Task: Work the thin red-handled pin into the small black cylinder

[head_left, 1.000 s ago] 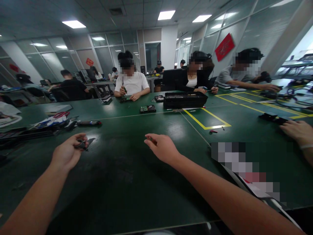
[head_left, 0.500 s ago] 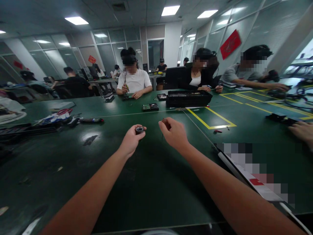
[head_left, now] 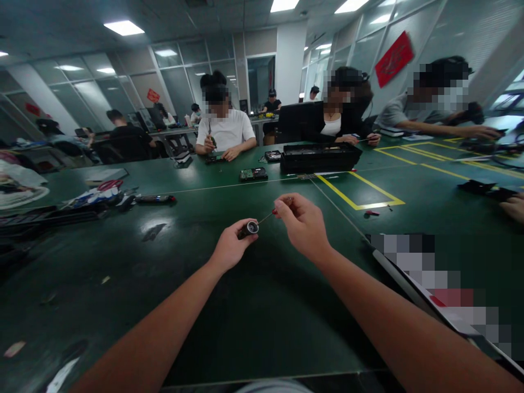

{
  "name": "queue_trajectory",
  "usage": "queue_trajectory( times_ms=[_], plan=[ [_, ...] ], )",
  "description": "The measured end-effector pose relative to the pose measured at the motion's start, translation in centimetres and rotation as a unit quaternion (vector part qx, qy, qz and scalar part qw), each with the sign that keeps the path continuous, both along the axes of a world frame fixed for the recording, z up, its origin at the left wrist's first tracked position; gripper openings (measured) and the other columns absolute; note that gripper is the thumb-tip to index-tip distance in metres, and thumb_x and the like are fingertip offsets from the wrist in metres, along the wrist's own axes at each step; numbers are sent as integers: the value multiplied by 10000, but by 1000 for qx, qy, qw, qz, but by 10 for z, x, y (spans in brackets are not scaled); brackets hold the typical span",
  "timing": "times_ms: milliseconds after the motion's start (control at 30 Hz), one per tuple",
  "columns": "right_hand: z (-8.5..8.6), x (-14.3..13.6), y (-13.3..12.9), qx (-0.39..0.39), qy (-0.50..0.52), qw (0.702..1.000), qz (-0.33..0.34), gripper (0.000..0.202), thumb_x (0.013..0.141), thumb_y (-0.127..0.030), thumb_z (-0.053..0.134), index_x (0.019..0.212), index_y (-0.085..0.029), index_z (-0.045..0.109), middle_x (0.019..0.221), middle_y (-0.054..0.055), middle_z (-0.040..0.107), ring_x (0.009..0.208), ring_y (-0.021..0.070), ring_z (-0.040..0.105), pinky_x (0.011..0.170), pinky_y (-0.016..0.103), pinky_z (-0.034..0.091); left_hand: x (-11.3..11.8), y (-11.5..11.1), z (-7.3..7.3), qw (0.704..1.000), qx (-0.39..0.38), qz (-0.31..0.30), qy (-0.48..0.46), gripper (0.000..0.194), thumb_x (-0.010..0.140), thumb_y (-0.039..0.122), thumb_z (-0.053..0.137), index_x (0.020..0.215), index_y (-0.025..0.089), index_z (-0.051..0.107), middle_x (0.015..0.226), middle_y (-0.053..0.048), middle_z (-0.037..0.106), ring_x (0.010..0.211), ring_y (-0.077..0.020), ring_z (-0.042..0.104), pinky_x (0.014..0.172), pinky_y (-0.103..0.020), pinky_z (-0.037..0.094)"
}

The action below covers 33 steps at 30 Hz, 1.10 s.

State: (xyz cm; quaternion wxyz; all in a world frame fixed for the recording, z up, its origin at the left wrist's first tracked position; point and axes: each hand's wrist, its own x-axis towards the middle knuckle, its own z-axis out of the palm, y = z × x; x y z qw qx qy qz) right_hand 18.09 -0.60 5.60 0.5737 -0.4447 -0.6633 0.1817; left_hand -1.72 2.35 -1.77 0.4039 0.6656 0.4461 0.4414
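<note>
My left hand (head_left: 232,244) is closed around a short dark cylinder (head_left: 248,229) with a pale ring at its open end. Its exact kind does not show. The open end is turned up and to the right. Between finger and thumb my right hand (head_left: 303,226) pinches a small screwdriver (head_left: 268,217) with a thin shaft and a reddish handle, most of it hidden by the fingers. The shaft slants down-left, its tip close to the cylinder's rim; whether they touch I cannot tell. Both hands are above the green table (head_left: 262,305).
Ahead lie a green circuit board part (head_left: 253,174) and a long black tray (head_left: 321,157). A dark pen-like tool (head_left: 155,200) and cluttered parts are at left. Yellow tape (head_left: 379,207) and a small red piece (head_left: 371,213) lie right. Several people sit around.
My left hand has tilted the cylinder so its opening faces right. My right hand has turned, and the screwdriver shaft now points at the cylinder instead of down. The camera view has shifted slightly.
</note>
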Motion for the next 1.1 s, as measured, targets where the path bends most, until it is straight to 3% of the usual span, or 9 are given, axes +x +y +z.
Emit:
queue_trajectory(
  times_ms=[200, 867, 1100],
  plan=[
    [-11, -4, 2, -20, 9, 1000, 10, 189, 945, -355, 562, 906, -198, 661, 781, 25, 706, 695, 165, 645, 635, 295, 461, 0, -2, 4, 999, 31, 1, 18, 416, 797, 192, 762, 1205, 253, 711, 1265, -46, 694, 1220, -247, 611, 1131, -439, 402],
    [-11, -4, -1, -55, -17, 998, -18, 259, 924, -426, 599, 840, -196, 683, 706, 20, 715, 619, 157, 641, 601, 292, 461, -3, -5, 9, 998, 47, 21, 48, 441, 788, 195, 773, 1220, 255, 710, 1262, -50, 700, 1235, -258, 608, 1142, -453, 398],
    [-11, -4, 1, -8, -81, 993, -80, 422, 857, -501, 676, 579, -223, 524, 517, -31, 550, 479, 113, 472, 526, 277, 360, -5, -4, 4, 993, 67, 34, 92, 445, 795, 186, 772, 1224, 287, 711, 1246, -47, 701, 1198, -264, 615, 1119, -469, 406]
  ],
)
